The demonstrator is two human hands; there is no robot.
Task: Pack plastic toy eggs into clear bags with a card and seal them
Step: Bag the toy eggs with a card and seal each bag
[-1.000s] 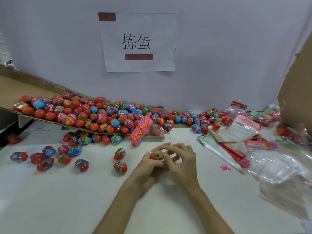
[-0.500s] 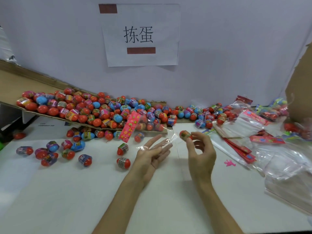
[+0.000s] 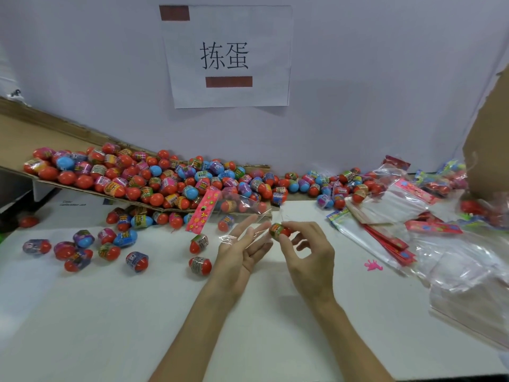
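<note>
At the middle of a white table (image 3: 137, 326), a person's right hand (image 3: 311, 257) is pinching one red toy egg (image 3: 279, 230) between thumb and fingertips, holding it just above the surface. Just beside it, the left hand (image 3: 242, 252) is reaching forward with its fingers straight and slightly spread, gripping nothing. Crinkled film from the mouth of a clear bag (image 3: 242, 205) is glinting around those fingers; whether they are sitting inside the opening cannot be told. The bag is stretching away toward a cardboard ramp (image 3: 16, 133), with a pink flowered card (image 3: 203, 212) showing at its left end and a few red eggs seeming to lie inside or behind the film.

This bag appears to be mid-filling: the card is looking already placed, the held egg is waiting to go in, and sealing is not yet done. At the far right, filled bags (image 3: 440, 180) are lying finished. A stack of empty bags (image 3: 385, 213) and a large pile of loose eggs (image 3: 165, 177) on the ramp are suggesting that much packing is remaining.
</note>
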